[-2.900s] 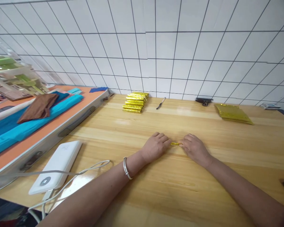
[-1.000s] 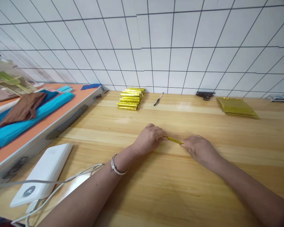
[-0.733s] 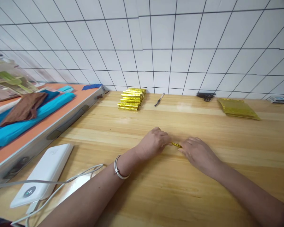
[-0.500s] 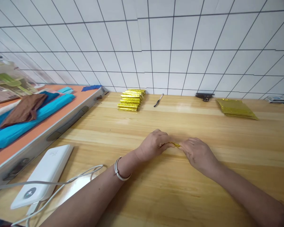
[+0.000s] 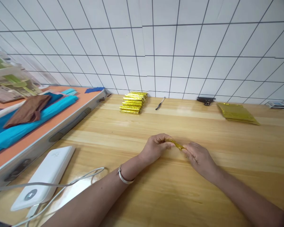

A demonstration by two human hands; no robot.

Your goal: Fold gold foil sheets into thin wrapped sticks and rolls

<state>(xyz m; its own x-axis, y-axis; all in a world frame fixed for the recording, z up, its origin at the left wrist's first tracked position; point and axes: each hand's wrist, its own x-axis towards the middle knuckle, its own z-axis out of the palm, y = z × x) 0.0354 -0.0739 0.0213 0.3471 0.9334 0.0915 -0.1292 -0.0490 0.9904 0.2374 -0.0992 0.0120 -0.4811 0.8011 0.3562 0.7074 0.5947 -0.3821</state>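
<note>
A narrow gold foil strip (image 5: 177,145) is stretched between my two hands above the middle of the wooden table (image 5: 142,201). My left hand (image 5: 156,147) pinches its left end between thumb and fingers. The right end is gripped by my right hand (image 5: 199,157), whose fingers are closed and partly hide it. Several shiny gold foil rolls (image 5: 132,103) lie side by side in a pile farther back, near the wall. A flat gold packet (image 5: 238,113) rests at the back right.
Near the wall lie a pen (image 5: 160,103) and a black clip (image 5: 205,100). A white power bank (image 5: 44,178) with cables occupies the front left. Beyond it, a raised orange surface (image 5: 68,119) holds blue and brown cloths.
More of the gold strip shows between my hands, which have moved slightly apart. My left thumb is now visible on the strip. The whole view has shifted a little.
</note>
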